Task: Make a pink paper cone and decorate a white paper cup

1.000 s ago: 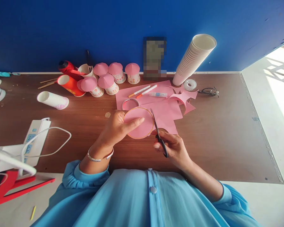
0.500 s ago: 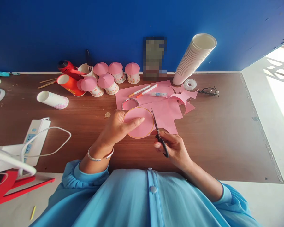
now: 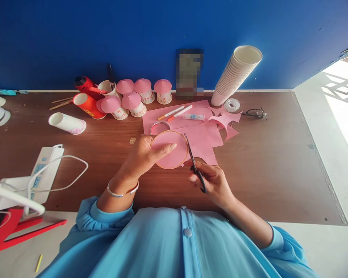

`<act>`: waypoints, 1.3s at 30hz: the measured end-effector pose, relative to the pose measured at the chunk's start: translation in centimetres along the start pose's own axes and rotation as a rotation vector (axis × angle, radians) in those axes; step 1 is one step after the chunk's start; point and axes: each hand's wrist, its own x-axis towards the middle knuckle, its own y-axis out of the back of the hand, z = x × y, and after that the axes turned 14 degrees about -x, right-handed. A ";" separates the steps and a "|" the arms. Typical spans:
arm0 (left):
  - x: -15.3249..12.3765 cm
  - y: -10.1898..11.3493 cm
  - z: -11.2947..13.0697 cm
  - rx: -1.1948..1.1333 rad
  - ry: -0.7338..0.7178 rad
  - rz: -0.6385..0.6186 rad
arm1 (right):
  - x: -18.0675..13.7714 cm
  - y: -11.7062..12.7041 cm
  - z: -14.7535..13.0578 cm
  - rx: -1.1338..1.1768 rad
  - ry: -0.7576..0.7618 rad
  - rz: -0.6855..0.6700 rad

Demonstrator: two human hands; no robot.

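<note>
My left hand (image 3: 143, 156) pinches a pink paper circle (image 3: 174, 152) with an orange outline, thumb on top, held just above the brown table (image 3: 263, 162). My right hand (image 3: 211, 179) grips black-handled scissors (image 3: 193, 160). Their blades point up along the circle's right edge. Behind the circle lie pink paper sheets (image 3: 203, 137) and cut scraps (image 3: 226, 121). A metal ring (image 3: 159, 125) rests on the sheet beside the circle.
Several paper cups with pink caps (image 3: 133, 98) stand at the back. A tall stack of white cups (image 3: 237, 73) leans on the blue wall. Markers (image 3: 176, 112), a glue tube (image 3: 193, 116), tape roll (image 3: 231, 104), glasses (image 3: 255, 113), a lying cup (image 3: 66, 123) and a power strip (image 3: 42, 166) lie around.
The view has tilted slightly, so things at the back sit a little lower in the picture. Both hands, the circle and the scissors have stayed put.
</note>
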 end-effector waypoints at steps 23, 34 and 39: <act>0.2 0.6 -0.5 -0.046 0.036 0.042 | 0.0 -0.1 0.0 0.085 0.027 -0.011; 0.2 0.5 -0.8 -0.047 0.037 0.048 | 0.1 -0.1 -0.7 0.112 0.002 -0.011; 0.2 0.6 -0.7 -0.049 0.043 0.054 | 0.1 -0.1 -0.8 0.110 -0.018 -0.005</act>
